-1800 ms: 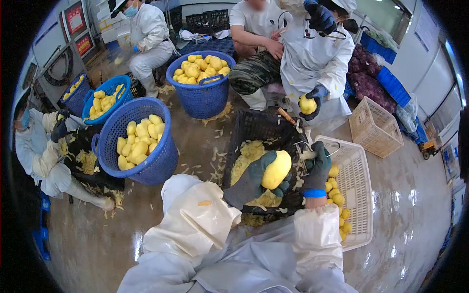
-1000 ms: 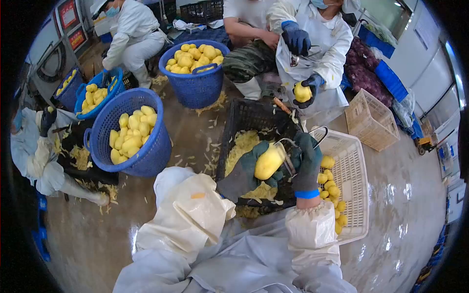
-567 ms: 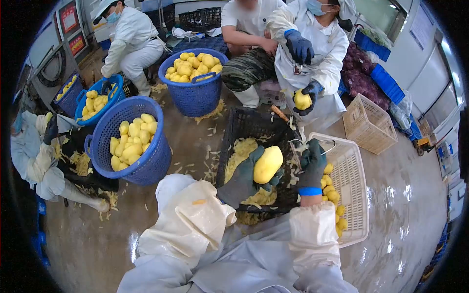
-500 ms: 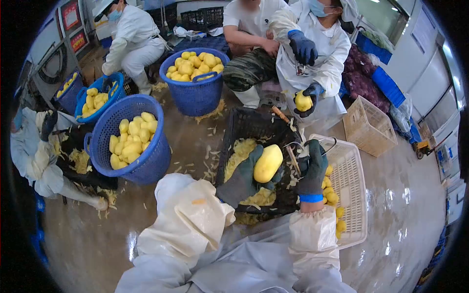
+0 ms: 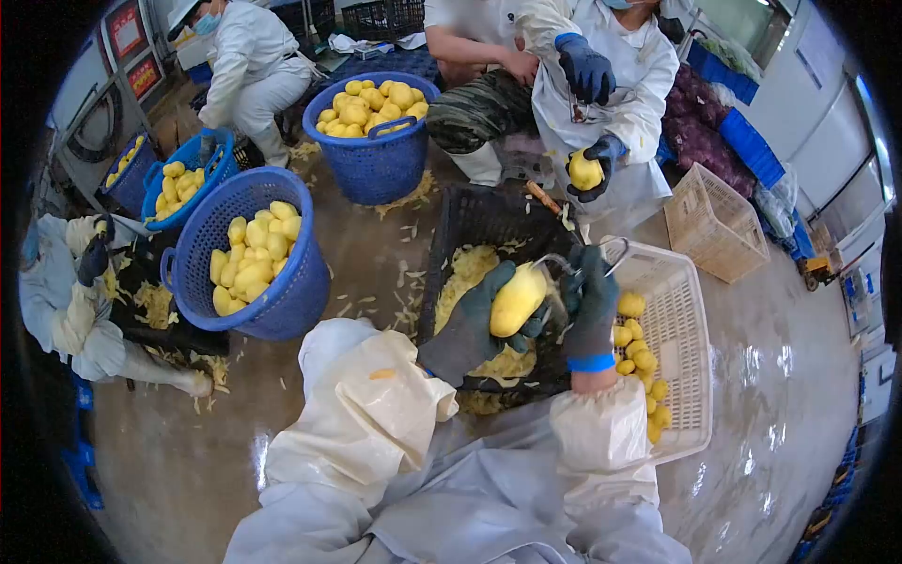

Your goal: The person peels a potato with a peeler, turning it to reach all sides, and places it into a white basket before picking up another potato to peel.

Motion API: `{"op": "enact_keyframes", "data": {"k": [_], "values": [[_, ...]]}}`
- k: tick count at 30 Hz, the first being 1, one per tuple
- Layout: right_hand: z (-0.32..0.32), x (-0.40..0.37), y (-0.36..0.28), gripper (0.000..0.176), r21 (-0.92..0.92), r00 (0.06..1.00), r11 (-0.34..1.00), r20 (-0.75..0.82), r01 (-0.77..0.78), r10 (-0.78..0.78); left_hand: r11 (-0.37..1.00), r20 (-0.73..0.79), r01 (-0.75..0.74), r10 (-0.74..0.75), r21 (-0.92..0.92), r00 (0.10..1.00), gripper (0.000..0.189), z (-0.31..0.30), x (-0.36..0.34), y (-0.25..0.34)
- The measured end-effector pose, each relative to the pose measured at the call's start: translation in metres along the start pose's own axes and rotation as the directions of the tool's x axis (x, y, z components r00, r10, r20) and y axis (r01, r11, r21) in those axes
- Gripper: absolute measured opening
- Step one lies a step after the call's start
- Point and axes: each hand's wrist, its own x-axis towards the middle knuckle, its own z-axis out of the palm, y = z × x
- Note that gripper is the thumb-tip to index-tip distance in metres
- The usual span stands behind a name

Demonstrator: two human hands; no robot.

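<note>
— wet tan floor (image 5: 376, 244) all round, strewn with scraps. where was the potato?
— up in my left hand (image 5: 474, 320), in a dark green glove, fingers wrapped tight round the lower end of the long smooth yellow potato (image 5: 517, 299). it hung over the black plastic lattice crate (image 5: 451, 235), above the heap of pale peelings (image 5: 470, 273).
— and your right?
— my right hand (image 5: 590, 305), dark glove with a blue cuff, was closed on the handle of the metal wire-frame peeler (image 5: 556, 263), its blade end touching the potato's upper right side.
— how would you have done that stroke well?
— i judged short, light pulls best, with the left fingertips tucked low, out of the blade's line, and the potato turned a little so no patch got missed. over the crate's middle, too, so strips fell there and not into the white plastic mesh basket (image 5: 681, 320) just to my right, which held yellow potatoes.
— anything else close?
— a round blue plastic basket (image 5: 291, 305) of yellow potatoes on my left; across the crate a co-worker's blue-gloved hand (image 5: 603, 155) cupped a smaller potato (image 5: 584, 174).
— any writing, a brand?
— red-framed signs (image 5: 125, 30) hung on the far wall at upper left, too small and blurred to read. i saw no label on gloves, crate or baskets.
</note>
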Motion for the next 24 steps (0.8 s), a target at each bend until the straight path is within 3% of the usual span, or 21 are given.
{"op": "enact_keyframes", "data": {"k": [1, 2, 3, 4, 5, 6, 7, 9, 13, 15, 17, 18, 19, 20, 21, 23, 24], "values": [[-0.012, 0.016, 0.015, 0.018, 0.130, 0.997, 0.991, -0.081, 0.010, 0.001, 0.999, 0.004, 0.036, -0.036, 0.005, 0.999, 0.053, 0.002, -0.002, 0.001], [-0.030, 0.033, 0.029, 0.018, 0.115, 0.987, 0.993, -0.163, 0.015, 0.004, 0.999, 0.005, 0.036, -0.036, 0.007, 0.999, 0.053, 0.003, -0.004, 0.000], [-0.028, 0.035, 0.023, 0.018, 0.123, 0.987, 0.992, -0.163, 0.023, -0.003, 0.996, 0.002, 0.005, -0.005, 0.086, 1.000, 0.054, 0.004, -0.005, 0.002], [-0.028, 0.036, 0.016, 0.018, 0.166, 0.997, 0.986, -0.067, -0.012, 0.024, 0.988, 0.001, -0.027, 0.027, 0.155, 1.000, 0.055, 0.005, -0.005, 0.003], [-0.033, 0.033, 0.010, 0.018, 0.197, 0.998, 0.979, 0.027, -0.061, 0.056, 0.989, 0.000, -0.024, 0.024, 0.144, 1.000, 0.055, 0.006, -0.002, 0.001], [-0.014, 0.014, -0.013, 0.017, 0.194, 0.991, 0.975, -0.048, -0.111, 0.122, 0.993, -0.050, -0.086, 0.090, 0.086, 0.995, 0.055, 0.006, 0.003, 0.000], [-0.017, 0.017, -0.006, 0.015, 0.244, 0.994, 0.965, -0.021, -0.095, 0.103, 0.990, -0.115, -0.136, 0.139, 0.032, 0.984, 0.055, 0.005, 0.005, -0.003], [-0.023, 0.020, 0.004, 0.016, 0.082, 0.994, 0.990, -0.004, 0.112, -0.112, 0.987, -0.146, -0.151, 0.159, 0.061, 0.976, 0.053, -0.003, 0.008, -0.004], [-0.010, 0.007, -0.006, 0.016, 0.220, 0.997, 0.975, -0.072, 0.021, -0.005, 0.961, -0.134, -0.169, 0.201, 0.218, 0.970, 0.052, -0.013, 0.008, -0.007], [-0.006, -0.008, -0.017, 0.023, 0.048, 0.981, 0.998, 0.189, -0.050, 0.040, 0.953, -0.131, -0.165, 0.203, 0.255, 0.970, 0.051, -0.012, 0.007, -0.010], [-0.001, -0.007, -0.012, 0.020, 0.009, 0.988, 0.996, 0.126, -0.086, 0.085, 0.789, -0.047, -0.303, 0.385, 0.534, 0.922, 0.051, -0.006, -0.002, -0.017], [-0.009, 0.009, 0.005, 0.019, 0.030, 0.998, 1.000, 0.060, 0.002, -0.004, 0.790, -0.047, -0.292, 0.374, 0.539, 0.926, 0.051, -0.008, 0.000, -0.015], [-0.016, 0.022, 0.017, 0.017, 0.043, 0.996, 0.995, -0.006, 0.095, -0.095, 0.919, -0.087, -0.151, 0.194, 0.363, 0.977, 0.052, -0.012, 0.005, -0.011], [-0.024, 0.030, 0.020, 0.016, 0.056, 0.996, 0.997, -0.077, 0.044, -0.040, 0.985, -0.092, 0.011, 0.005, 0.173, 0.996, 0.053, -0.013, 0.007, -0.008], [-0.021, 0.026, 0.012, 0.016, 0.068, 0.995, 0.996, -0.081, 0.058, -0.053, 0.982, -0.083, 0.009, 0.007, 0.189, 0.997, 0.053, -0.009, 0.007, -0.005], [-0.016, 0.009, -0.013, 0.016, -0.022, 0.960, 0.968, 0.135, 0.250, -0.245, 0.984, -0.151, -0.045, 0.072, 0.172, 0.986, 0.055, 0.006, 0.002, -0.007], [-0.007, -0.001, -0.021, 0.018, 0.029, 0.988, 0.994, 0.111, 0.106, -0.109, 0.973, -0.218, -0.095, 0.141, 0.211, 0.966, 0.055, 0.009, 0.001, -0.009]]}}
